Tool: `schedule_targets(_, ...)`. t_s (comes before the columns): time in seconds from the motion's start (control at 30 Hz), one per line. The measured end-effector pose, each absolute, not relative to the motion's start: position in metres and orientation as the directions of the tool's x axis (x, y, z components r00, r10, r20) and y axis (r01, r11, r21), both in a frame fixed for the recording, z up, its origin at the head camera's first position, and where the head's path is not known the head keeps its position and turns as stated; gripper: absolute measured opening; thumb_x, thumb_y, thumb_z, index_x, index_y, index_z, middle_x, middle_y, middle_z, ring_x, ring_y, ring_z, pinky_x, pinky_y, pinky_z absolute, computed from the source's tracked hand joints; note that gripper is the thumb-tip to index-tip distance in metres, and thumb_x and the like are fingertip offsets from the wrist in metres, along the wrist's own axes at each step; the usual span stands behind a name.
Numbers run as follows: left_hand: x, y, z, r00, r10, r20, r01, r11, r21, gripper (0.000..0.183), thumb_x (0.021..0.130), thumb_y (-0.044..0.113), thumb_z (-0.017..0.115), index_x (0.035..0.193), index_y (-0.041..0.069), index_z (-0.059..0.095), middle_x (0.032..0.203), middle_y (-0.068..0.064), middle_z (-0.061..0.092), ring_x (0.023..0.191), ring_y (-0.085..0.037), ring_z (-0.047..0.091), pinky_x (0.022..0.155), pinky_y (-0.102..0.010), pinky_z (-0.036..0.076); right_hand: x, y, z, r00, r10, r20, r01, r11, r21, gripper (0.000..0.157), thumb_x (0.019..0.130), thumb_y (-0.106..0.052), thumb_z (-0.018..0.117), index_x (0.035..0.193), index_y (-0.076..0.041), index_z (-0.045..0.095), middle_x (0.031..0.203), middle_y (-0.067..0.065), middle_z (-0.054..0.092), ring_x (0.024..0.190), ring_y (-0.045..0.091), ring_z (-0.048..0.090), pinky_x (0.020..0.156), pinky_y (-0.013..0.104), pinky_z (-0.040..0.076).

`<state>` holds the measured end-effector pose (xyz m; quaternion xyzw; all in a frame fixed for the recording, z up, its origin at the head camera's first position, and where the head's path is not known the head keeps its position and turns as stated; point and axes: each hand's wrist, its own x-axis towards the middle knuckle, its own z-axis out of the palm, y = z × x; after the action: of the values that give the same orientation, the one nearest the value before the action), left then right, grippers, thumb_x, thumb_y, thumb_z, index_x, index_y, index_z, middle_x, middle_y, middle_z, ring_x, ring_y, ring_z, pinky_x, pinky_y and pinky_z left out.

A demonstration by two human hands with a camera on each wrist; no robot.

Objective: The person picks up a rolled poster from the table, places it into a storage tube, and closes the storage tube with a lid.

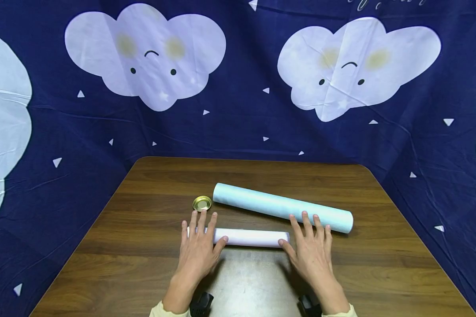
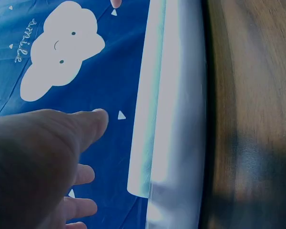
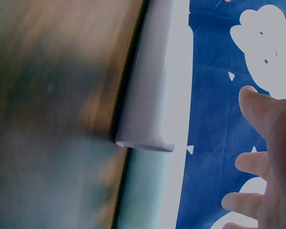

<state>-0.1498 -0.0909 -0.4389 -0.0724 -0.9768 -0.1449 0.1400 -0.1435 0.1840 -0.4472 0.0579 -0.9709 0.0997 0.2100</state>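
A white roll (image 1: 251, 237), which looks like rolled paper, lies crosswise on the wooden table in the head view. My left hand (image 1: 198, 251) spreads its straight fingers over the roll's left end and hides part of it. My right hand (image 1: 312, 253) is at the right end, thumb near the rim and fingers spread. Both wrist views show the fingers of the left hand (image 2: 43, 152) and right hand (image 3: 276, 143) extended, with nothing gripped. Contact with the roll cannot be told. Behind it lies a longer light blue roll (image 1: 277, 206), slanting toward the right.
A small round gold lid (image 1: 202, 203) lies just beyond the left fingertips, beside the blue roll's left end. Past the rounded far corners of the wooden table (image 1: 143, 193) hangs a dark blue cloth (image 1: 246, 119) printed with clouds.
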Motion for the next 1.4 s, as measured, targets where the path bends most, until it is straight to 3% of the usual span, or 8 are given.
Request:
schedule_targets(0.97, -0.169, -0.091, -0.442, -0.939, 0.268, 0.218, 0.305, 0.938, 0.163, 0.076, 0.075, 0.047, 0.073, 0.137, 0.012, 0.047, 0.143, -0.019, 0.045, 0.137, -0.039, 0.034, 0.11, -0.059, 0.025, -0.179, 0.234, -0.432, -0.913, -0.042, 0.406, -0.114, 0.981, -0.155, 0.073, 0.084, -0.049, 0.062, 0.143, -0.014, 0.037, 0.147, 0.026, 0.033, 0.135, 0.049, 0.024, 0.106, 0.068, 0.013)
schedule_targets(1.4, -0.181, -0.101, -0.442, -0.938, 0.314, 0.146, 0.332, 0.935, 0.122, 0.08, 0.074, 0.048, 0.074, 0.138, 0.011, 0.045, 0.14, -0.018, 0.047, 0.135, -0.038, 0.037, 0.109, -0.057, 0.026, -0.2, 0.261, -0.434, -0.932, -0.067, 0.355, -0.117, 0.985, -0.123, 0.076, 0.081, -0.049, 0.066, 0.141, -0.01, 0.038, 0.145, 0.028, 0.032, 0.133, 0.051, 0.024, 0.105, 0.068, 0.012)
